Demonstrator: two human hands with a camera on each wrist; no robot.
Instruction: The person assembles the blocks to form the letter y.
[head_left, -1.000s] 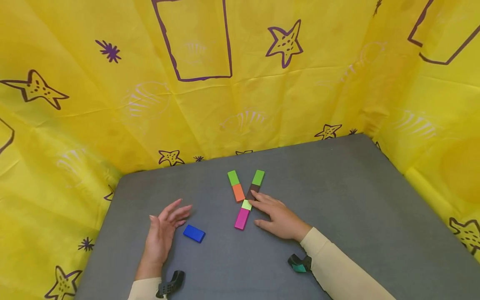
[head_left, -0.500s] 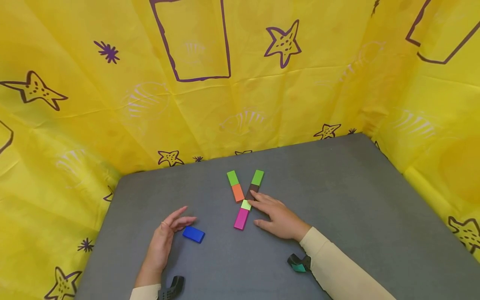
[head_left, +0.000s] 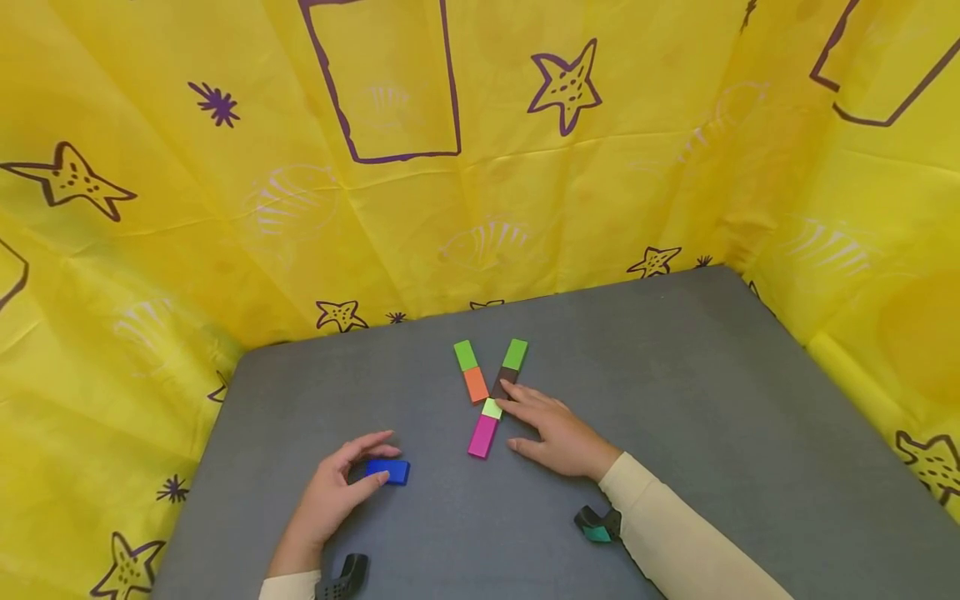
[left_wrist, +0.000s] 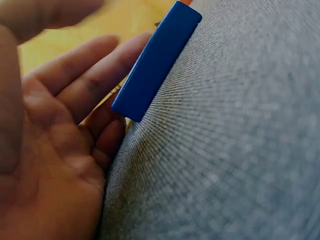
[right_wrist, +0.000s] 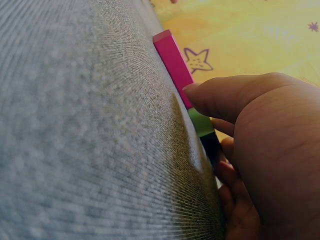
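Observation:
A blue block [head_left: 390, 472] lies on the table at the left. My left hand [head_left: 322, 496] is around its left end, with the fingers along the far side and the thumb over the near side in the head view. The left wrist view shows fingers behind the blue block [left_wrist: 157, 62] and the blurred thumb apart from it. My right hand [head_left: 562, 437] rests its fingertips on the dark brown block [head_left: 504, 380] and by the light green block [head_left: 492, 408]. Its thumb is near the magenta block [head_left: 482, 437], which joins the light green one.
An orange block [head_left: 476, 385] and a green block [head_left: 465, 355] form the left branch of a Y shape. Another green block [head_left: 515, 354] tops the right branch. The grey table [head_left: 637, 350] meets yellow patterned cloth [head_left: 510, 192] behind.
My left hand has turned over and moved right to the blue block, its thumb swinging to the near side. The blue block has turned slightly. My right hand stays in place.

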